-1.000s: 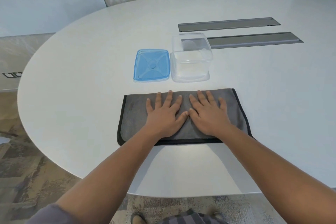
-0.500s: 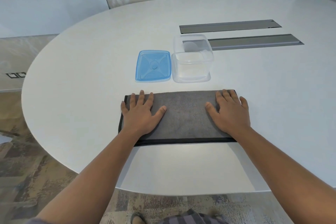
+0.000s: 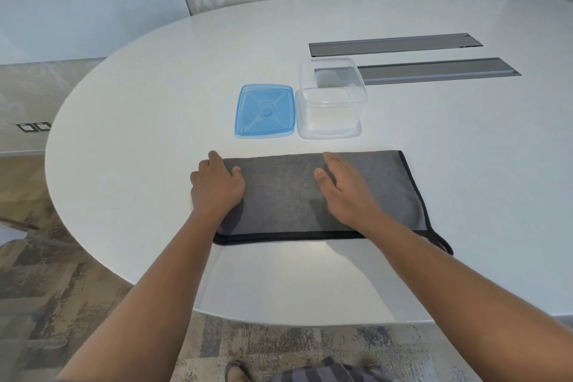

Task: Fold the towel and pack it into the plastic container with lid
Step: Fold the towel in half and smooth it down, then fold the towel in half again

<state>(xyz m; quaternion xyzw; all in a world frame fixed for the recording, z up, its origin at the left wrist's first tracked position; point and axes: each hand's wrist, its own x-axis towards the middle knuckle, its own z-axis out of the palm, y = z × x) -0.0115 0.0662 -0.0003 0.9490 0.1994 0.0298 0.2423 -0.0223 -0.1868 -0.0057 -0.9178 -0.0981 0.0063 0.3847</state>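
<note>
**Towel lying folded on the worktop under both hands**

The towel [image 3: 288, 195], grey with black trim, is lying flat near the front edge of the white worktop [image 3: 139, 133]. The left hand [image 3: 217, 186] is curling over its left end, fingers bent. The right hand [image 3: 344, 192] is resting spread and flat at its middle. Just beyond, the blue lid [image 3: 264, 110] is sitting beside the clear, uncovered container [image 3: 330, 102].

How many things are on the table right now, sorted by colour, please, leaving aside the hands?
Grey: 1, the folded towel
Blue: 1, the lid
Clear: 1, the open plastic container
Total: 3 loose things on the white table; the two grey slot covers set into its top are not counted.
</note>
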